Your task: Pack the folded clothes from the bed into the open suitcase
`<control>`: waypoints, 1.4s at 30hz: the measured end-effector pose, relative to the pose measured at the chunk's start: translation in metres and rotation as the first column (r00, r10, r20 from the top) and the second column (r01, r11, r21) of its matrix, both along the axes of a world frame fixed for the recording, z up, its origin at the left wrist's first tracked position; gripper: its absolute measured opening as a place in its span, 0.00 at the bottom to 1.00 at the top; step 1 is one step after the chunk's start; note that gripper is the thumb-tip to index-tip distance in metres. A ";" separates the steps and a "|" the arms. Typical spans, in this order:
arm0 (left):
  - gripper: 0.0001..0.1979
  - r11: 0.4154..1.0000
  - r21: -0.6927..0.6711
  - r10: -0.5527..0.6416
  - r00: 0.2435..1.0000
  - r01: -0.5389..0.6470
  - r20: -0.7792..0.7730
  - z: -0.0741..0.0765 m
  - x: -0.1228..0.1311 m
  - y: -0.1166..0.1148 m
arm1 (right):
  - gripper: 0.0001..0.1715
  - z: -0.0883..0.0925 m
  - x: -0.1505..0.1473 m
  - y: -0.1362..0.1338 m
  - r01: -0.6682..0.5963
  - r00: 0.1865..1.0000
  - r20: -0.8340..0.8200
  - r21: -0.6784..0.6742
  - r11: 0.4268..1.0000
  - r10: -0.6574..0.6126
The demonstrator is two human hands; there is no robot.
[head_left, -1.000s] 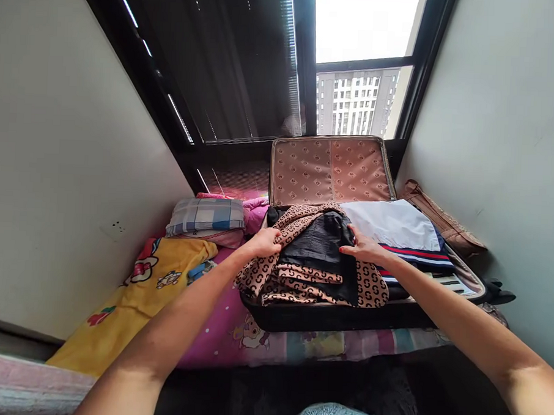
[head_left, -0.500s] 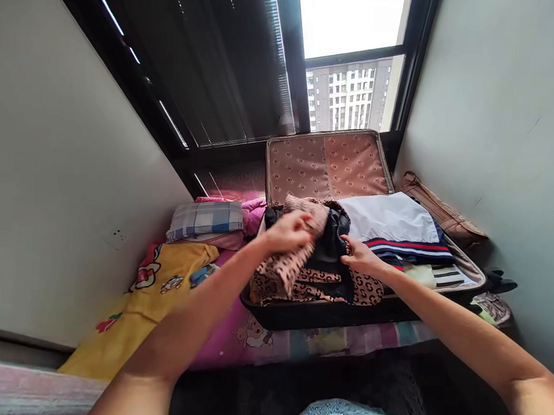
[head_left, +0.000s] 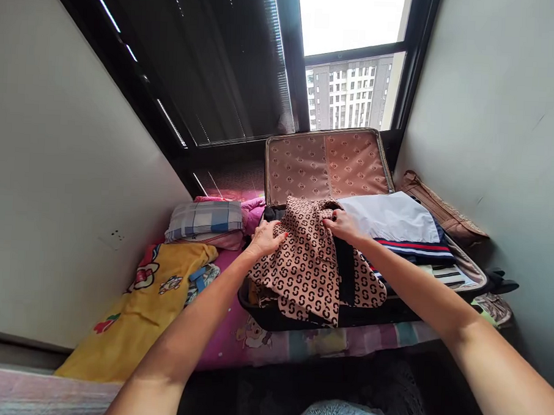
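A tan jacket (head_left: 305, 254) with a black link pattern lies over the near left part of the open suitcase (head_left: 265, 320). Some of its black lining (head_left: 346, 272) shows beside the patterned front. My left hand (head_left: 266, 237) rests on the jacket's left edge, thumb apart from the fingers and pointing inward. At the collar, my right hand (head_left: 344, 226) pinches the patterned cloth between thumb and fingers. Just beyond the right hand, a folded white garment (head_left: 389, 215) with navy and red striped trim lies in the suitcase.
The raised suitcase lid (head_left: 327, 164) leans by the window. On the bed to the left are a plaid pillow (head_left: 206, 220) and a yellow blanket (head_left: 137, 314). A brown bag (head_left: 444, 209) stands against the right wall, near dark shoes (head_left: 498, 281).
The jacket's patterned side has been flipped over, covering much of the black lining and hanging over the suitcase's front rim. My left hand moved left; my right hand moved up to the collar.
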State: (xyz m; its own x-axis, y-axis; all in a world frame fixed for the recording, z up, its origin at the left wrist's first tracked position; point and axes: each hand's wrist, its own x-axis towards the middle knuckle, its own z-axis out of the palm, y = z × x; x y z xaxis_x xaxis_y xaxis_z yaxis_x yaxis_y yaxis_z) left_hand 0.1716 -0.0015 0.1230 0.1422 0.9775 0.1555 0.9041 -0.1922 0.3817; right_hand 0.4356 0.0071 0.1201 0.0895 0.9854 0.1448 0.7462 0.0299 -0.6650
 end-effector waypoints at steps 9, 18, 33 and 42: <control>0.36 0.972 -0.201 0.128 0.992 -0.122 0.019 -0.028 -0.033 0.017 | 0.10 0.015 0.016 0.034 -0.064 0.959 -0.282 -0.120 0.991 0.028; 0.05 0.992 -0.051 0.120 0.992 -0.118 0.045 0.013 -0.026 0.015 | 0.18 0.016 -0.004 0.029 -0.084 0.996 -0.010 0.026 0.996 0.084; 0.43 0.961 -0.275 0.142 0.880 -0.014 0.453 -0.006 -0.015 0.013 | 0.35 -0.003 0.087 -0.005 -0.160 0.955 0.246 -0.035 0.987 0.163; 0.31 0.990 -0.014 -0.121 0.904 0.138 0.410 -0.012 0.045 -0.012 | 0.32 0.017 0.031 0.071 -0.005 0.983 -0.181 -0.065 0.998 -0.007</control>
